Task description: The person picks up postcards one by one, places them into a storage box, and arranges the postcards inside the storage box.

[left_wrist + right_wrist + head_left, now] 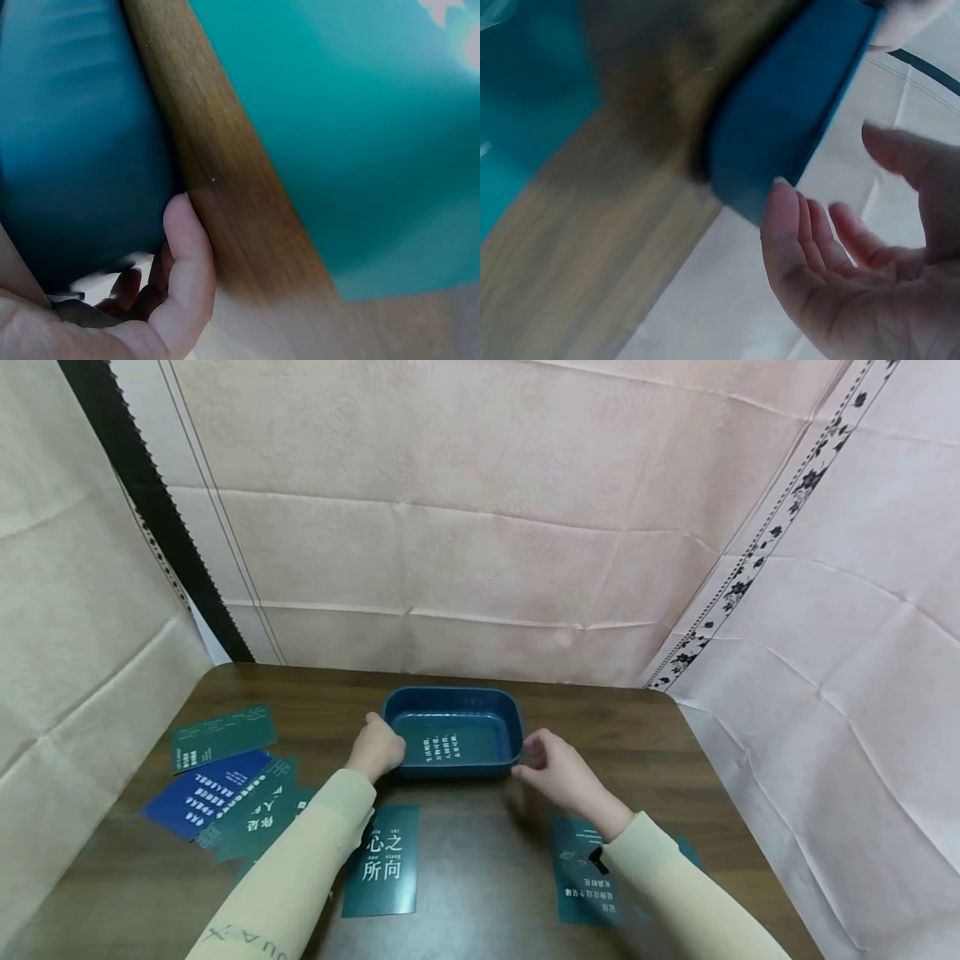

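A dark blue rectangular tray (454, 770) stands toward the far side of the table, with a green card (442, 747) bearing white characters inside it. My left hand (377, 748) grips the tray's left end, its fingers curled at the corner in the left wrist view. At the opposite end is my right hand (557, 768), fingers loosely bent. In the right wrist view one fingertip overlaps the tray's corner, while the thumb (900, 154) stands apart from the rim. Just in front of the tray lies a green card (390, 885) with large white characters.
On the left of the wooden table (480, 877), several green cards and a blue card (210, 792) overlap. Another green card (581, 881) lies under the right forearm, with a further green corner beyond the sleeve. Pale cloth (465, 568) hangs behind and at both sides.
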The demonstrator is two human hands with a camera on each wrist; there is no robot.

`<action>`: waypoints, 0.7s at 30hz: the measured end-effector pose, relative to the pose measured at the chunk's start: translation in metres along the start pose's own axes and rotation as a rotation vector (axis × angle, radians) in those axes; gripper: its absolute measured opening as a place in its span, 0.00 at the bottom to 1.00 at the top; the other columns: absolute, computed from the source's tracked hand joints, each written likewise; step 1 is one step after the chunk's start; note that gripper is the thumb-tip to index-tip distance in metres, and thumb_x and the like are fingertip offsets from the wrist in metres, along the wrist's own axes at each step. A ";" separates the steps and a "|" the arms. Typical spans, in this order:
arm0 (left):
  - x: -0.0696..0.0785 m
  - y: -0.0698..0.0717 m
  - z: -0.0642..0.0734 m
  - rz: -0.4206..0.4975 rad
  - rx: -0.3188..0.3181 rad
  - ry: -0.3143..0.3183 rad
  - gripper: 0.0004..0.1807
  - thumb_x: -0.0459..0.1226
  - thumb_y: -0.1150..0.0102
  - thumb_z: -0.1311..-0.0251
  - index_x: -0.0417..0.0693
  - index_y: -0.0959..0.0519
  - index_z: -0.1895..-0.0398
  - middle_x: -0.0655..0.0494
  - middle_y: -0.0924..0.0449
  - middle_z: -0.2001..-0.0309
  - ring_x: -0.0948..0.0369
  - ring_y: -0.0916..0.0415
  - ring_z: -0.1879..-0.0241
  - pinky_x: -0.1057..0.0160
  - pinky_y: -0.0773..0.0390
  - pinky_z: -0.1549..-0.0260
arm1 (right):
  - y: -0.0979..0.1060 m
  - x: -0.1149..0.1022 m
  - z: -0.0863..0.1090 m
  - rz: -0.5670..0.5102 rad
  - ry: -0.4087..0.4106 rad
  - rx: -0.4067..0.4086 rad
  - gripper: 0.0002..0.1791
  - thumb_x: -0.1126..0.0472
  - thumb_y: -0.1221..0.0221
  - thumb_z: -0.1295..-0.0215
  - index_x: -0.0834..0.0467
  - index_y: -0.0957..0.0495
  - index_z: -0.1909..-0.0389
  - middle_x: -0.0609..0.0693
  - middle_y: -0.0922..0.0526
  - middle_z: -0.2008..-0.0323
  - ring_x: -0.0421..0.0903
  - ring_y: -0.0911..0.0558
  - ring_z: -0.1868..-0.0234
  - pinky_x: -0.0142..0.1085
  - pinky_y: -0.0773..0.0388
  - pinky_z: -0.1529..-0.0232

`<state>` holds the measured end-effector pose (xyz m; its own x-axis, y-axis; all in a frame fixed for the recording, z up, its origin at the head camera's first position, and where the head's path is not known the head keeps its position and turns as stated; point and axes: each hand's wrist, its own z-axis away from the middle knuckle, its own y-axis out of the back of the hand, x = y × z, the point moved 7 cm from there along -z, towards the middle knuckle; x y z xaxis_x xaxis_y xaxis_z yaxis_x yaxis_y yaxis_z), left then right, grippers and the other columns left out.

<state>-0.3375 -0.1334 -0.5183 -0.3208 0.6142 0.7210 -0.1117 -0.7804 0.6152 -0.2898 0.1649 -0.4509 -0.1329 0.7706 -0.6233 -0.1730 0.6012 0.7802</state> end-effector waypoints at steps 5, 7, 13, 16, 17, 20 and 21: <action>0.000 0.000 0.000 0.012 -0.004 0.000 0.41 0.35 0.57 0.31 0.31 0.69 0.27 0.31 0.39 0.37 0.44 0.31 0.50 0.44 0.27 0.50 | -0.001 0.025 0.015 0.062 0.008 -0.113 0.30 0.49 0.30 0.46 0.56 0.27 0.45 0.55 0.22 0.50 0.47 0.22 0.53 0.45 0.23 0.52; 0.000 0.001 0.000 0.012 -0.001 0.000 0.40 0.35 0.57 0.31 0.32 0.69 0.27 0.31 0.39 0.37 0.44 0.32 0.50 0.43 0.28 0.49 | -0.001 0.034 0.021 0.075 0.015 -0.149 0.33 0.48 0.29 0.48 0.57 0.27 0.44 0.54 0.22 0.49 0.48 0.23 0.50 0.48 0.24 0.50; 0.001 0.001 -0.001 0.011 0.005 -0.004 0.41 0.35 0.57 0.32 0.32 0.69 0.27 0.31 0.37 0.38 0.44 0.31 0.52 0.44 0.27 0.51 | -0.004 0.053 0.040 0.130 0.050 -0.258 0.38 0.47 0.27 0.51 0.58 0.28 0.41 0.54 0.26 0.46 0.51 0.26 0.46 0.51 0.27 0.47; 0.000 0.001 -0.001 0.012 0.003 0.000 0.41 0.34 0.57 0.32 0.32 0.69 0.27 0.30 0.38 0.38 0.44 0.31 0.52 0.43 0.27 0.50 | -0.006 0.059 0.045 0.154 0.064 -0.300 0.37 0.48 0.27 0.51 0.57 0.28 0.41 0.54 0.28 0.47 0.52 0.28 0.47 0.51 0.27 0.48; -0.001 0.001 -0.001 0.013 0.002 0.003 0.41 0.34 0.56 0.32 0.32 0.69 0.27 0.30 0.38 0.38 0.43 0.31 0.51 0.42 0.28 0.50 | -0.007 0.061 0.046 0.158 0.068 -0.308 0.37 0.49 0.26 0.51 0.58 0.28 0.42 0.54 0.28 0.47 0.52 0.29 0.48 0.51 0.27 0.49; -0.001 0.000 -0.001 0.017 -0.002 0.006 0.41 0.34 0.56 0.32 0.32 0.69 0.27 0.30 0.38 0.38 0.43 0.31 0.51 0.42 0.28 0.49 | -0.009 0.065 0.048 0.176 0.062 -0.319 0.38 0.48 0.26 0.53 0.58 0.28 0.41 0.54 0.29 0.49 0.51 0.31 0.51 0.49 0.27 0.51; -0.001 0.000 -0.001 0.017 -0.002 0.006 0.41 0.34 0.56 0.32 0.32 0.69 0.27 0.31 0.38 0.38 0.43 0.31 0.51 0.42 0.28 0.49 | -0.009 0.066 0.049 0.180 0.058 -0.320 0.39 0.48 0.25 0.54 0.58 0.28 0.42 0.54 0.30 0.50 0.50 0.31 0.52 0.49 0.27 0.52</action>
<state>-0.3380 -0.1341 -0.5195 -0.3279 0.6004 0.7294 -0.1079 -0.7909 0.6024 -0.2491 0.2204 -0.4967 -0.2421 0.8394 -0.4866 -0.4373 0.3533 0.8270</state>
